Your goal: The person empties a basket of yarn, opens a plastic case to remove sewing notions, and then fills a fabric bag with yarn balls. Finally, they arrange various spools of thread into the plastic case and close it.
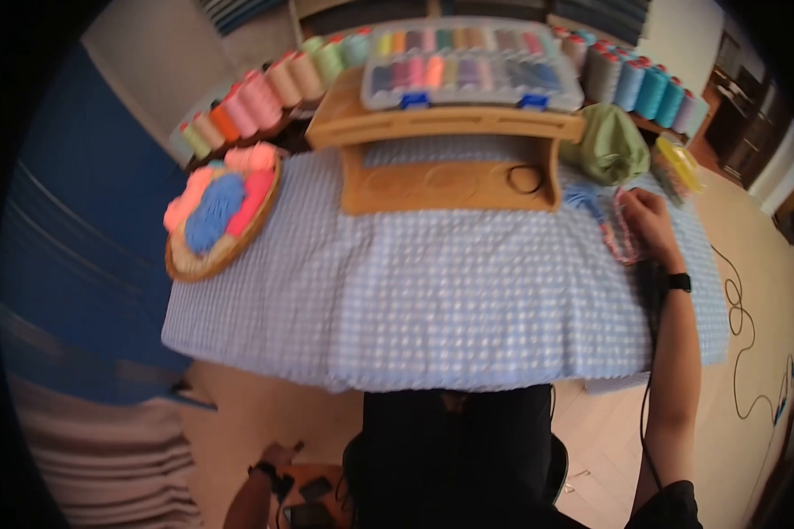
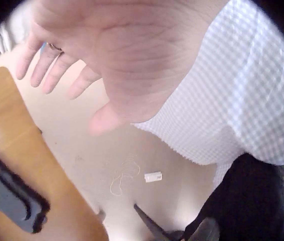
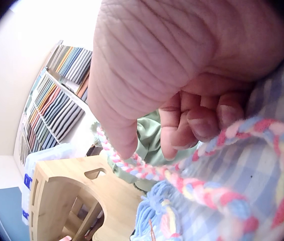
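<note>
Toward the table's right end, my right hand [image 1: 648, 220] has its thumb and curled fingers at a braided cord [image 3: 222, 198] of pink, white, blue and yellow yarn. The cord rises past the thumb tip [image 3: 127, 148], and the rest of it loops down on the checked cloth. Beside it lies a light-blue yarn tassel [image 3: 154, 208]. My left hand [image 2: 127, 55] hangs below table height at the lower left, its fingers spread loosely and holding nothing. Near it is a wooden stool top [image 2: 41, 165] with a dark device [image 2: 14, 193] on it.
A wooden stand [image 1: 450, 128] carries a clear case of thread spools [image 1: 468, 66]. A basket of yarn [image 1: 220, 212] sits at the left. A green cloth bag [image 1: 613, 145] and a yellow-lidded box [image 1: 677, 167] stand behind the right hand. Thread cones [image 1: 260, 99] line the back.
</note>
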`<state>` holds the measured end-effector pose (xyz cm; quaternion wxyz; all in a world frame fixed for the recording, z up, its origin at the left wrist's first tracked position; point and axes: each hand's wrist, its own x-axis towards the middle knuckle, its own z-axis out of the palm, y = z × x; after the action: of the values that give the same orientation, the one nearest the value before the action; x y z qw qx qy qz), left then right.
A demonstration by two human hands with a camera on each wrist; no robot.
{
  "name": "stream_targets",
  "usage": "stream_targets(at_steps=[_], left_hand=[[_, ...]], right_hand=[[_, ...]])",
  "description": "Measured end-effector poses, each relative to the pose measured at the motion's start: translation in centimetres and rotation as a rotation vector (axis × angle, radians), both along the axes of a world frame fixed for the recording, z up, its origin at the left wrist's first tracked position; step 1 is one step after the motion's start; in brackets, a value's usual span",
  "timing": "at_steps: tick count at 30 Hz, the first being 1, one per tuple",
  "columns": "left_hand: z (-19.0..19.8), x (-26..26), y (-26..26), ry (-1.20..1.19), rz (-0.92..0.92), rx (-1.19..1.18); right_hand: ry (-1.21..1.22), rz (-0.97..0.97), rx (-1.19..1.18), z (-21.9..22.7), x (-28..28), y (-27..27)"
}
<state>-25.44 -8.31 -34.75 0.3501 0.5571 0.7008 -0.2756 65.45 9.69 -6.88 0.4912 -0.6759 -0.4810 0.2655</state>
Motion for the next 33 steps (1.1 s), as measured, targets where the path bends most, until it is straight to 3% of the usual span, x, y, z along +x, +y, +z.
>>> stream_targets(at_steps=[1, 2, 3, 4, 7, 9, 13, 17, 18, 19, 20, 22, 23, 25, 26, 30, 31, 32, 33], left_hand=[[2.4, 0.9, 1.2, 0.057, -0.306, 0.010], [-0.5, -3.4, 1.1, 0.057, -0.194, 0.125], [3.5, -0.2, 2.6, 0.134, 0.309, 0.133], [5.5, 0.9, 3.5, 0.171, 0.239, 0.137], [7.0, 1.7, 4.7, 0.133, 0.275, 0.066], [10.0, 5.3, 4.2, 0.152, 0.518, 0.014], [5.4, 3.5, 1.6, 0.131, 0.404, -0.254], [2.9, 4.0, -1.4, -0.068, 0.593, -0.344], [1.2, 3.1, -2.2, -0.121, 0.659, -0.370], [-3.9, -0.1, -3.3, -0.098, 0.731, -0.440], [-3.5, 0.8, -3.2, -0.100, 0.730, -0.442], [-1.1, 4.0, -2.7, 0.006, 1.118, -0.329], [0.7, 5.3, -2.8, 0.004, 1.113, -0.329], [3.5, 6.9, -2.7, -0.306, 0.728, -0.219], [0.9, 4.6, -2.9, -0.307, 0.719, -0.218], [-9.3, -3.2, -7.6, -0.326, 0.076, -0.222], [-11.1, -3.4, -7.1, -0.325, -0.084, -0.221], [-13.0, -2.4, -2.9, -0.324, -0.246, -0.217], [-12.6, -4.6, -8.3, -0.321, -0.409, -0.211]], right_hand=[[0.020, 0.044, 0.006, -0.5, 0.8, 0.2], [0.039, 0.078, 0.017, -0.7, 1.2, 0.3], [0.073, 0.076, -0.005, -0.4, 1.0, 0.1], [0.075, 0.079, -0.020, -0.3, 0.5, -0.2], [0.079, 0.059, -0.015, 0.2, 0.4, -0.2], [0.081, 0.079, -0.006, 0.1, 0.6, -0.1], [0.075, 0.081, -0.003, 0.2, 0.4, -0.3], [0.086, 0.044, -0.012, 0.8, -0.5, -0.5], [0.084, 0.042, -0.015, 0.7, -0.3, -0.5], [0.086, 0.052, -0.011, 0.6, -0.2, -0.4], [0.089, 0.062, -0.007, 0.6, 0.0, -0.4], [0.079, 0.059, -0.009, 0.5, -0.1, -0.4], [0.071, 0.056, -0.007, 0.6, -0.1, -0.5], [0.072, 0.051, -0.004, 0.5, -0.1, -0.4], [0.077, 0.051, -0.003, 0.5, -0.1, -0.5], [0.122, 0.056, 0.004, 0.5, -0.2, -0.4], [0.122, 0.051, 0.007, 0.3, -0.2, -0.4], [0.128, 0.051, 0.005, 0.3, -0.2, -0.4], [0.132, 0.050, 0.005, 0.4, -0.2, -0.4]])
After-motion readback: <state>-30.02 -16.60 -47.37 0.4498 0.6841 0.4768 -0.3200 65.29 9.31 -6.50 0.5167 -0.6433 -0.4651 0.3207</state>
